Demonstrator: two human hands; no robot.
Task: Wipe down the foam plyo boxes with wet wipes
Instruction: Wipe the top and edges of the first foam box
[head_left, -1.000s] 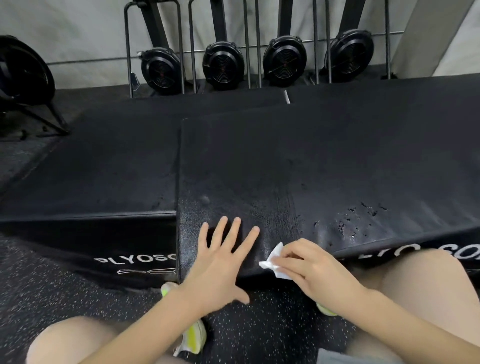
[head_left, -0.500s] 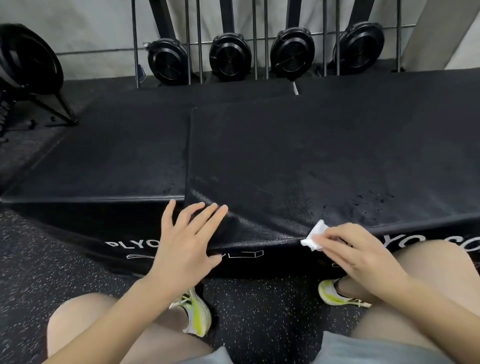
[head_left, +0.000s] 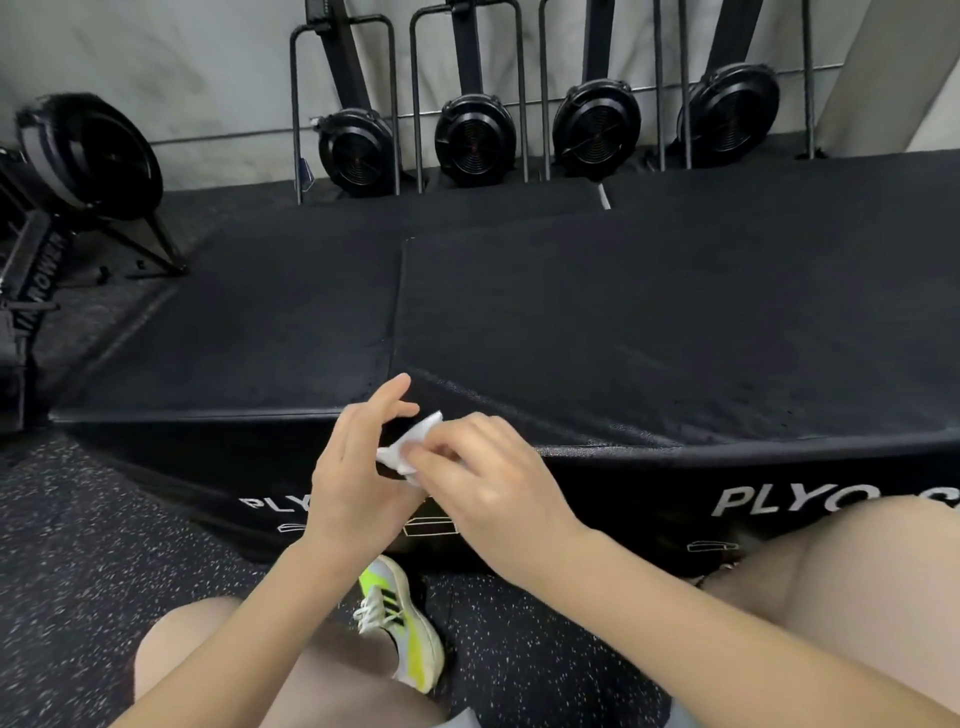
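White and crumpled, the wet wipe (head_left: 410, 447) sits between both hands, in front of the near edge where two black foam plyo boxes meet. The right hand (head_left: 488, 488) pinches the wipe with curled fingers, and the left hand (head_left: 358, 467) meets it from the other side, thumb and fingers closing on the wipe's left part while the index finger points up over the box edge. The right plyo box (head_left: 675, 332) stands slightly higher than the left plyo box (head_left: 270, 332) and butts against it; both front faces carry white "PLYO" lettering. Beneath the hands a white and neon-yellow shoe (head_left: 400, 618) rests on the speckled rubber floor (head_left: 78, 545). Beyond the boxes, four black rowing machines (head_left: 475, 137) stand upright against the grey wall.
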